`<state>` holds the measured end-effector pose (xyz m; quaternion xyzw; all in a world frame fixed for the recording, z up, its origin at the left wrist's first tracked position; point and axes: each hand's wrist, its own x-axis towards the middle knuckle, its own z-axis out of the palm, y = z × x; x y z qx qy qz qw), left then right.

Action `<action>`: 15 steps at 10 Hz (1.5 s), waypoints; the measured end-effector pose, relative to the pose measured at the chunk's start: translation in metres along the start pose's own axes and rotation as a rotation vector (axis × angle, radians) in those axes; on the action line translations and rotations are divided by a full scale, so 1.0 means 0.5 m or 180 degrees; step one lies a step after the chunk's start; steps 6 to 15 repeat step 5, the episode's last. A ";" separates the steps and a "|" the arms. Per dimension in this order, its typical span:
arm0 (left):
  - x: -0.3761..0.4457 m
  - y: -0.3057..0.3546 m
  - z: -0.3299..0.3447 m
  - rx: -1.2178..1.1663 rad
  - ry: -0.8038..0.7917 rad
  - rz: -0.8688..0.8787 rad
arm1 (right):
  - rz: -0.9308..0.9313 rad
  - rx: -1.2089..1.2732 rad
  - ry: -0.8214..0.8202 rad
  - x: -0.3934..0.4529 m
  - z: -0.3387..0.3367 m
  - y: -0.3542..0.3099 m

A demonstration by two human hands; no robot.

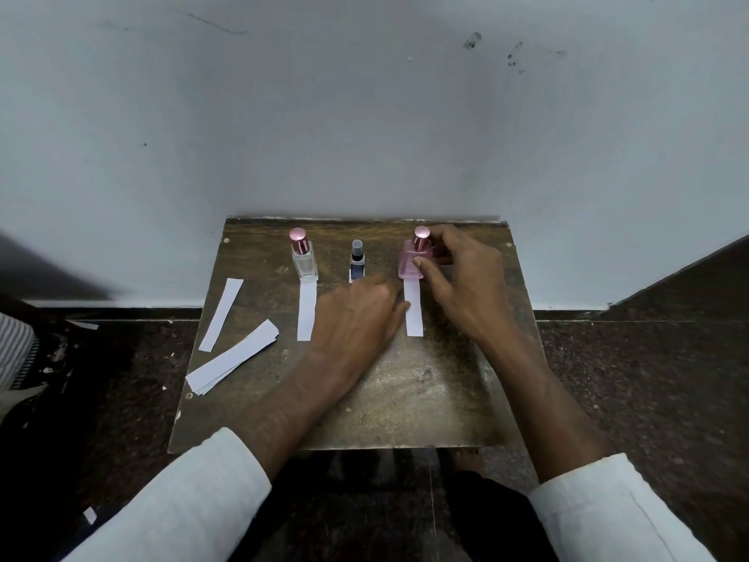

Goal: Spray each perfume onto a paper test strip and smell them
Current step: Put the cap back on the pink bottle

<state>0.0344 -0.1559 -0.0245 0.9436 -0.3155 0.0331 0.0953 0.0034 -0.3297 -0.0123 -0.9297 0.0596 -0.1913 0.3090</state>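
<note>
Wall (364,115): pale and scuffed, rising straight behind the table.
Floor (648,379): dark speckled stone on both sides of the table.
Table (405,399): small, worn brown top, its far edge against the wall.
Sleeves: white, one on each forearm, at the bottom corners of the view.
Right hand (462,285): thumb and curled fingers grip the pink bottle from its right side, thumb on the front face.
Left hand (356,314): lies palm down between the middle and right strips, fingers fairly straight and close together; a fingertip touches the left edge of the right strip.
Stack of strips (231,358): several white papers fanned at the table's left edge.
Loose strip (221,314): lies alone, slanted, beside the stack.
Left strip (307,310): lies straight before the clear bottle.
Right strip (414,310): lies straight before the pink bottle, its far end at the base.
Pink bottle (409,261): upright at the back right, rose cap on.
Clear bottle (304,257): upright at the back left, rose cap on.
Dark blue bottle (357,263): upright between them, the smallest, well apart from both.
</note>
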 end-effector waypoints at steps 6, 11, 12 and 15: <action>-0.060 -0.025 -0.019 -0.0238 0.0527 0.0110 | 0.0569 -0.0042 -0.0180 -0.046 -0.017 -0.001; -0.060 -0.025 -0.019 -0.0238 0.0527 0.0110 | 0.0569 -0.0042 -0.0180 -0.046 -0.017 -0.001; -0.060 -0.025 -0.019 -0.0238 0.0527 0.0110 | 0.0569 -0.0042 -0.0180 -0.046 -0.017 -0.001; -0.060 -0.025 -0.019 -0.0238 0.0527 0.0110 | 0.0569 -0.0042 -0.0180 -0.046 -0.017 -0.001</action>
